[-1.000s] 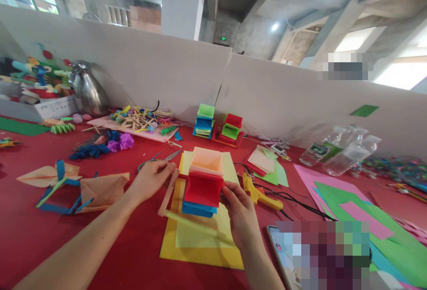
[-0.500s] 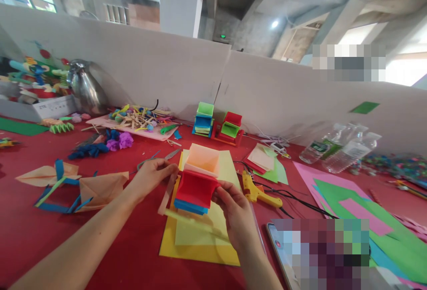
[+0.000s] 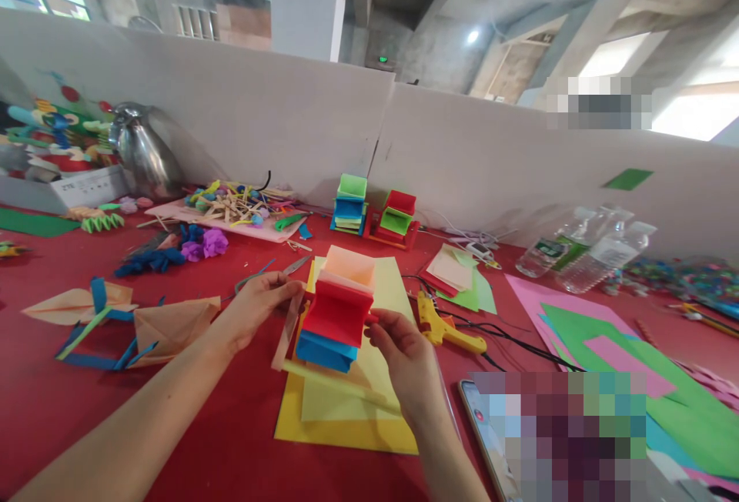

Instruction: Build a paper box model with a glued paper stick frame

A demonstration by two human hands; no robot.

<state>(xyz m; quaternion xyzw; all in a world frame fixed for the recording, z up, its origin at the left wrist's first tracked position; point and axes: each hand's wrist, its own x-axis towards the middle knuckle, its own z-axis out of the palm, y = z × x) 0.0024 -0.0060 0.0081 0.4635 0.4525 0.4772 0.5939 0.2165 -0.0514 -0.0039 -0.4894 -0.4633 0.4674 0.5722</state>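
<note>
A folded paper craft (image 3: 338, 309), with a peach box on top, red in the middle and blue below, is held up between my two hands. My left hand (image 3: 266, 303) pinches it at its left side, by a peach paper strip (image 3: 287, 335). At the red right edge, the thumb and fingers of my right hand (image 3: 401, 356) are closed on it. A pale yellow strip (image 3: 340, 385) runs from the peach strip's lower end beneath the boxes towards my right wrist. Under the craft lie yellow paper sheets (image 3: 346, 436). Exactly where the fingertips press is partly hidden.
A yellow glue gun (image 3: 450, 332) with black cords lies right of my right hand, a phone (image 3: 485, 433) nearer. Scissors (image 3: 295, 266) lie behind my left hand. Two similar paper crafts (image 3: 349, 198) stand by the wall. Bottles (image 3: 600, 256) and a steel jug (image 3: 147, 152) stand farther back.
The paper craft's lower blue box has swung so that more of it shows beneath the red one. Both hands keep their pinch with little movement. The view has shifted slightly.
</note>
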